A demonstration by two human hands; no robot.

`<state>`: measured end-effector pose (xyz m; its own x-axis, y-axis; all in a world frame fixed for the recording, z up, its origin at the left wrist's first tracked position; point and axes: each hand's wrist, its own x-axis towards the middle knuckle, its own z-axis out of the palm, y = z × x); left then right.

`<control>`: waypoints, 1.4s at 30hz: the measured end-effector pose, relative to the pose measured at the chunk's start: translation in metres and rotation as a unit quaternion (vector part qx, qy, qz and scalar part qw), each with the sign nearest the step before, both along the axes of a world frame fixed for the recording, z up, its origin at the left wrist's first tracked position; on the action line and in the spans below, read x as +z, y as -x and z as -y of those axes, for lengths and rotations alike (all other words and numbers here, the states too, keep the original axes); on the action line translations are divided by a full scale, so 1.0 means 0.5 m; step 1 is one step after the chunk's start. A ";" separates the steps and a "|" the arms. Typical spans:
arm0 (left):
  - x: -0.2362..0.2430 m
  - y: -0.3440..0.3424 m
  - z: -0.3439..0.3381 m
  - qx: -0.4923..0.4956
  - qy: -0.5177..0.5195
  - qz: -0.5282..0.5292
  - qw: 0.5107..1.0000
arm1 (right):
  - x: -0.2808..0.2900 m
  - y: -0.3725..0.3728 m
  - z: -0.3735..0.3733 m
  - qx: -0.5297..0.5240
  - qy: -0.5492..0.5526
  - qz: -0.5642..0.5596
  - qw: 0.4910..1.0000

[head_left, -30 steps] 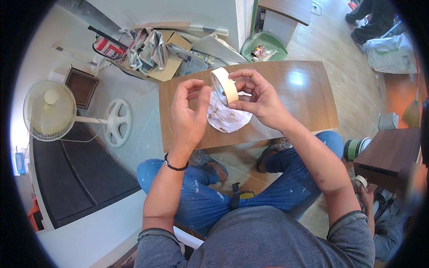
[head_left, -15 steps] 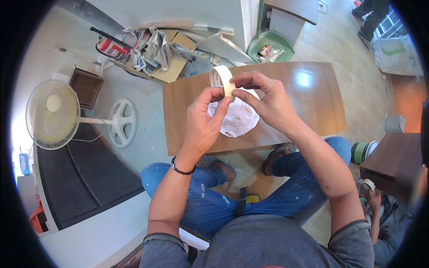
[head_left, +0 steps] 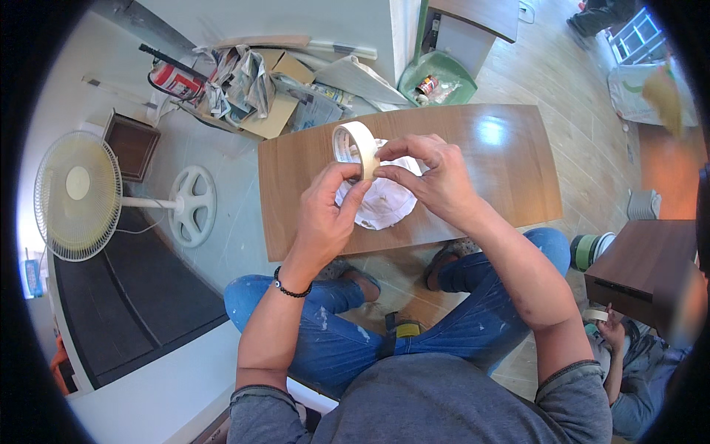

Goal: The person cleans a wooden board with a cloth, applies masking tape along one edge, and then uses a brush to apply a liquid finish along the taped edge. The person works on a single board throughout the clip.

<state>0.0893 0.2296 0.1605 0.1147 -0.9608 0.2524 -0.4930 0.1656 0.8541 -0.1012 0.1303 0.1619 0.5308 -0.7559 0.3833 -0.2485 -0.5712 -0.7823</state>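
A roll of pale masking tape (head_left: 356,139) stands on edge between my hands, over a crumpled white round sheet (head_left: 383,209) on the wooden board (head_left: 494,170) in front of my knees. My left hand (head_left: 333,200) holds the lower part of the roll between thumb and curled fingers, a black bead bracelet at the wrist. My right hand (head_left: 438,177) has thumb and index finger pinched on the roll's right side, at the band's surface; whether a loose tape end is between them is too small to tell.
A fan (head_left: 78,196) stands left. Behind are cardboard and newspapers (head_left: 285,66), a fire extinguisher (head_left: 177,80) and a green dustpan (head_left: 447,70). At right are a dark wooden box (head_left: 636,255), a co-worker's hand (head_left: 611,329) holding tape, and another person's legs (head_left: 592,18).
My left hand has closed onto the roll, where a second ago it was apart from it. The roll and both hands have since moved slightly down and left in the view.
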 end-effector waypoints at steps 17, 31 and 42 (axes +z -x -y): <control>-0.014 -0.003 0.004 -0.004 -0.005 0.020 1.000 | -0.019 -0.003 -0.005 -0.038 0.138 -0.022 0.990; -0.003 0.002 0.007 0.003 0.008 0.059 0.998 | -0.018 -0.011 -0.014 -0.082 0.121 0.005 0.989; -0.005 0.001 0.004 0.008 0.010 0.072 0.997 | -0.024 -0.019 -0.027 -0.090 0.099 0.019 0.991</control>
